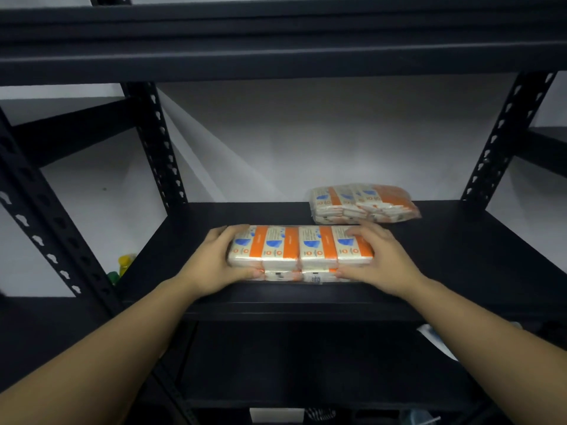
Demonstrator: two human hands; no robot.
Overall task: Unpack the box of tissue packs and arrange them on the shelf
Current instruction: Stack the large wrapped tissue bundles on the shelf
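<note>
Head view, both hands, left [214,260], right [379,259], clasping orange-and-white tissue bundle [300,251] on black shelf [460,256]

Both arms outstretched, left hand [214,260] and right hand [379,259] — fingers curled, gripping.

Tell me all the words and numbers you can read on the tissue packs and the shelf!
Tissue bundle held by both hands: orange bands, blue shapes and small round logos, but the print is too blurred to read.
White sticker on its front edge: looks like a barcode, too small to read.
Tissue bundle at the back: a few large letters sit sideways and blurred; unreadable.
Black shelf: no writing visible.
</note>
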